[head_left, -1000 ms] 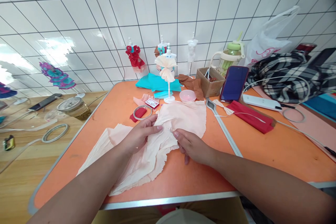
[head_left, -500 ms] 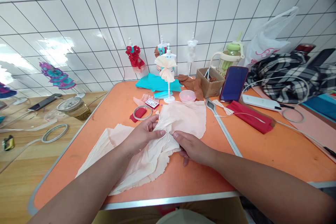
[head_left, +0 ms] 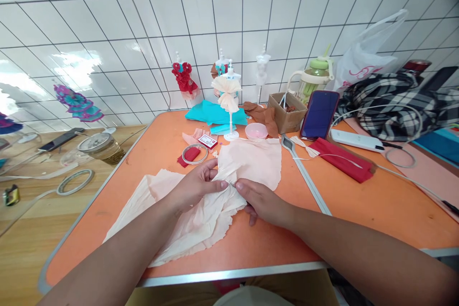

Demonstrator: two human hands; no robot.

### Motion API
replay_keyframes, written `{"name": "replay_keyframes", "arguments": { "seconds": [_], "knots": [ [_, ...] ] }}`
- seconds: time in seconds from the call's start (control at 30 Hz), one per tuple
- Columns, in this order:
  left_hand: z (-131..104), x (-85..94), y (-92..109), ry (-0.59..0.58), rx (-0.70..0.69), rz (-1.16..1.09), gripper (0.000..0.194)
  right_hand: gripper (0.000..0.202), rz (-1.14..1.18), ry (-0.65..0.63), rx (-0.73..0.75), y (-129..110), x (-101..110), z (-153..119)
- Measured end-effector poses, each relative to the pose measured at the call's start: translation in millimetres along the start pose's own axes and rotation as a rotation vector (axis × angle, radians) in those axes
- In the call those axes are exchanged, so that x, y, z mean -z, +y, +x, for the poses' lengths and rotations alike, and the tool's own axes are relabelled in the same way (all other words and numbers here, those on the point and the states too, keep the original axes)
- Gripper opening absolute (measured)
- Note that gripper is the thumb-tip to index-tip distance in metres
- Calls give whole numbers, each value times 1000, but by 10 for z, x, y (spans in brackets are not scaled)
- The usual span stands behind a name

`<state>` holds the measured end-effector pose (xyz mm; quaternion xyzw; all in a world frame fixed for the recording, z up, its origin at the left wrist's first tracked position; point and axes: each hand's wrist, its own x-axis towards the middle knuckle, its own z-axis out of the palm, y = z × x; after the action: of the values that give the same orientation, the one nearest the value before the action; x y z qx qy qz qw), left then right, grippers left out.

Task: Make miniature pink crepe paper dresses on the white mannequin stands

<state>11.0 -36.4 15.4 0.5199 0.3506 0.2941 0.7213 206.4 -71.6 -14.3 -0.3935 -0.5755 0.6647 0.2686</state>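
Note:
Pale peach crinkled paper (head_left: pixel 211 215) lies across the orange table in front of me, gathered in the middle between my hands. My left hand (head_left: pixel 201 184) pinches the gathered part from the left with thumb and fingers. From the right, my right hand (head_left: pixel 260 201) grips the same bunch, thumb tip close to the left thumb. Behind them stands a small white dress form (head_left: pixel 231 122) wearing a cream paper bow. A roll of tape (head_left: pixel 194 154) rests just beyond my left hand, by a red-and-white box (head_left: pixel 208 141).
A pink bowl (head_left: pixel 256 131), a cardboard box (head_left: pixel 287 117) and a propped phone (head_left: pixel 319 114) stand at the back. Scissors (head_left: pixel 288 143) and folded red paper (head_left: pixel 342 158) lie right of the peach paper. More dress forms stand by the tiled wall.
The gathered paper between my thumbs has shifted slightly, and the thumb tips have come a little closer together. Both hands keep their hold.

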Motion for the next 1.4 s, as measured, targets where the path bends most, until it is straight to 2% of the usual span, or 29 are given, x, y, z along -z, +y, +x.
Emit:
{"name": "replay_keyframes", "arguments": {
  "seconds": [0.3, 0.47, 0.53, 0.73, 0.93, 1.13, 1.4],
  "knots": [
    [24, -30, -62, -7, -11, 66, 54, 49, -64, 27, 9, -11, -11, 12],
    [5, -6, -22, 158, 2, 52, 47, 48, -74, 63, 18, -15, 12, 22],
    [-5, 5, -7, 190, 9, 12, 48, 47, -55, 70, 17, -8, 20, 22],
    [-4, 14, 0, 160, 11, -9, 48, 44, 1, 27, -17, 9, 18, 19],
    [12, -8, -35, 136, 20, 96, 53, 47, -14, 33, -8, 34, 4, 23],
    [8, -25, -72, 47, 21, 194, 51, 47, -6, 26, -9, 64, -22, 32],
    [-1, -10, -67, 113, -43, 168, 55, 49, -76, 26, -8, 4, 18, 27]
  ]
}}
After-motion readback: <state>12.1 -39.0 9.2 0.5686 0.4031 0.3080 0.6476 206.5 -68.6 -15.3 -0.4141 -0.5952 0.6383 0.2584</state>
